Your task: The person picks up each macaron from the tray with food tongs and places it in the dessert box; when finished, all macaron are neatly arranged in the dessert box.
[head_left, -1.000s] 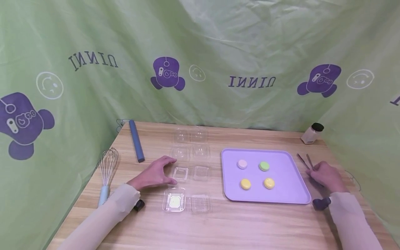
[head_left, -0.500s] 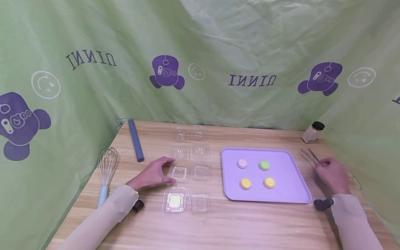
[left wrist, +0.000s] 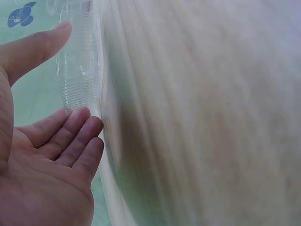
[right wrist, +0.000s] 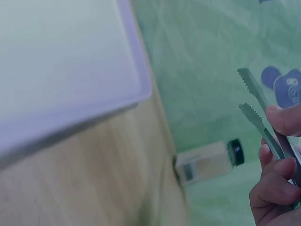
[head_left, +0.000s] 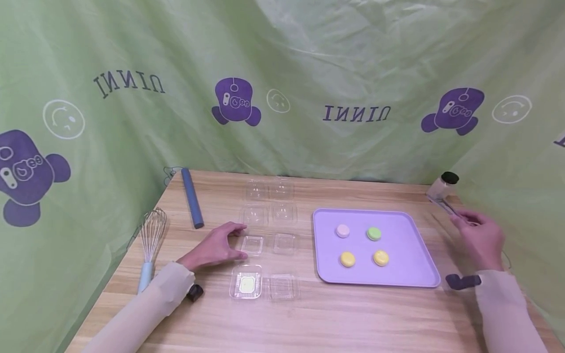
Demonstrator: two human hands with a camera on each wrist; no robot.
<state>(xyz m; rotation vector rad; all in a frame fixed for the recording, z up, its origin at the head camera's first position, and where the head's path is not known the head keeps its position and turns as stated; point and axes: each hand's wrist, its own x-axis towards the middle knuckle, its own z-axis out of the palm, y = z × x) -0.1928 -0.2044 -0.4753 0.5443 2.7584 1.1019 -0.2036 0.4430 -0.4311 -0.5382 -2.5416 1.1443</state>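
Right hand [head_left: 483, 240]: fingers pinching metal tongs [right wrist: 254, 87], right of the tray
Left hand [head_left: 216, 246]: fingers and thumb spread about a clear container [head_left: 253, 245] on the worktop [head_left: 335, 318]; contact unclear
Purple tray [head_left: 410, 250]: between the hands, bearing four macarons [head_left: 373, 234]
Jar [head_left: 439, 189]: just beyond the tongs
Whisk [head_left: 146, 277]: left of the left hand

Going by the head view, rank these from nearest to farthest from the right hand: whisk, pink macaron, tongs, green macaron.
1. Tongs: held in the right hand.
2. Green macaron: on the purple tray, back row, right.
3. Pink macaron: same tray, back row, left.
4. Whisk: far left side of the table.
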